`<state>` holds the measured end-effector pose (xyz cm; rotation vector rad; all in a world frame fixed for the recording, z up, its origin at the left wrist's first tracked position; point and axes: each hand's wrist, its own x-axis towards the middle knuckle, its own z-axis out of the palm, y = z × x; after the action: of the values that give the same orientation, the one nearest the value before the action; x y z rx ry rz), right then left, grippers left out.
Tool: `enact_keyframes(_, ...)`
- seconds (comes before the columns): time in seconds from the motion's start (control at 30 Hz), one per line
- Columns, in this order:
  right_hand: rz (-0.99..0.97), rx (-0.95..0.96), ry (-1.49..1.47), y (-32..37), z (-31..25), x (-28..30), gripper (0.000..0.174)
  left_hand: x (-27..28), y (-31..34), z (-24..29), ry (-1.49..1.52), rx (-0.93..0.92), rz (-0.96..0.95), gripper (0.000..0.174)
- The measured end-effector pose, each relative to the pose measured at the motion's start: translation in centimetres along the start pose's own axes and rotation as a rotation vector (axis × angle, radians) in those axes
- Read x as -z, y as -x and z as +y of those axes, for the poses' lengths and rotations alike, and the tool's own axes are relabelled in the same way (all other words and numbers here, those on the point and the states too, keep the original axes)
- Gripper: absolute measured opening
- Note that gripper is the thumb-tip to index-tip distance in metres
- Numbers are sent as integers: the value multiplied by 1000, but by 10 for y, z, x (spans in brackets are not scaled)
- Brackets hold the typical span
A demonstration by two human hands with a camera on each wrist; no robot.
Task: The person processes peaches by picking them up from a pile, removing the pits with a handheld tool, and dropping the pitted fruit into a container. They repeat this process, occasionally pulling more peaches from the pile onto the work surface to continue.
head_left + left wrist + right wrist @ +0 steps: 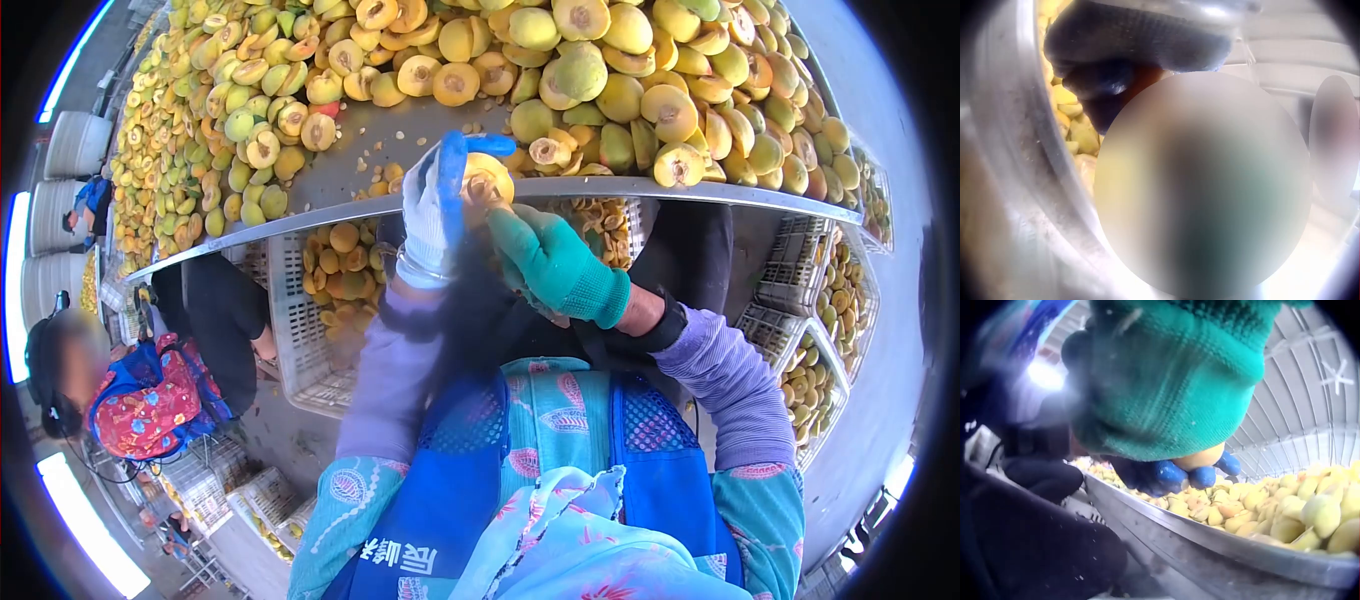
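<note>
In the head view my left hand (432, 215), in a white glove with blue-coated fingers, grips a yellow peach half (490, 175) just over the table's near edge. Its cut face, with a brownish hollow, is turned toward my right hand (562, 262). That hand wears a green knitted glove; its fingers are curled and the thumb reaches the hollow. I cannot tell what small thing sits inside its fist. From the right wrist, the green glove (1172, 387) covers most of the fruit, and blue fingertips (1169, 477) show beneath it. A blurred disc hides much of the left wrist view.
Halved peaches (580, 70) lie heaped across the metal table (400, 125), which has a raised rim (640, 187). Below the edge stands a white crate (300, 330) with fruit in it. More crates (790, 330) are at the right. Another person (150, 390) sits at left.
</note>
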<state>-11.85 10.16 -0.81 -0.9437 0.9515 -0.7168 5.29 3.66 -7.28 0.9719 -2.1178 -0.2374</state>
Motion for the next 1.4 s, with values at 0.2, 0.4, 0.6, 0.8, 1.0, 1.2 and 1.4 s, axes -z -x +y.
enact_keyframes(0.2,65,91,-104,6,11,-1,40,11,-45,22,415,6,-29,33)
enact_keyframes(0.4,178,35,-307,-2,8,-17,46,0,-65,43,767,685,-42,37)
enact_keyframes(0.6,119,-25,-439,0,19,-13,48,17,-89,31,106,269,-643,27)
enact_keyframes(0.8,277,-23,-519,-8,18,-17,51,-16,-68,33,476,538,-263,27)
enact_keyframes(1.0,5,-181,-538,-1,13,7,47,-14,-76,0,174,121,-530,31)
enact_keyframes(1.2,-145,-246,-952,4,19,1,47,-25,-56,28,821,380,-310,25)
enact_keyframes(1.4,-600,-137,-1435,7,29,1,40,-15,-59,35,1053,262,-415,39)
